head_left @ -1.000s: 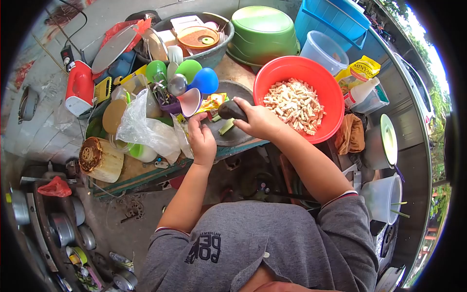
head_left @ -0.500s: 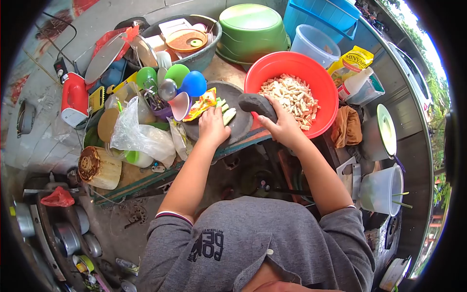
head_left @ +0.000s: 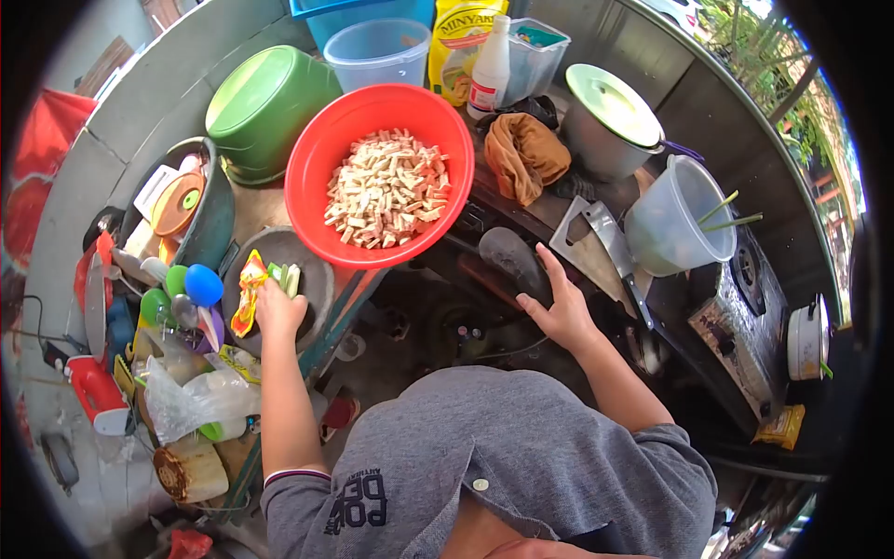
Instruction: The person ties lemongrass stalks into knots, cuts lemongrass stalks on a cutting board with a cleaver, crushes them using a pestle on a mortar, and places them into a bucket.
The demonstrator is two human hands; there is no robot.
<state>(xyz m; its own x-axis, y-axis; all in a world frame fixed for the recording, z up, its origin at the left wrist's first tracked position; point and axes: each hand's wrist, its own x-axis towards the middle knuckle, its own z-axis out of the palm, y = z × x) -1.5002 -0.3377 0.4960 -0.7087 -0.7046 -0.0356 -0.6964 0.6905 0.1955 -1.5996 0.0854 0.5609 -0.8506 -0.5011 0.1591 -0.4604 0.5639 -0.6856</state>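
My left hand is over the dark stone mortar, its fingers closed against a yellow and red packet. Pale green cut vegetable pieces lie right beside those fingers; the fingertips are partly hidden. In my right hand is a dark, curved stone pestle, gripped between thumb and fingers. It is held off to the right of the mortar, above the gap in front of the counter. A red basin full of small pale cut sticks stands between and beyond my hands.
A knife lies on a board near a clear bucket and a stove at right. Behind stand a green tub, a white bottle and a lidded pot. Plastic bags and utensils crowd the left.
My view has turned to the right. My right hand has carried the pestle rightward, away from the mortar and basin. My left hand stays at the mortar by the packet.
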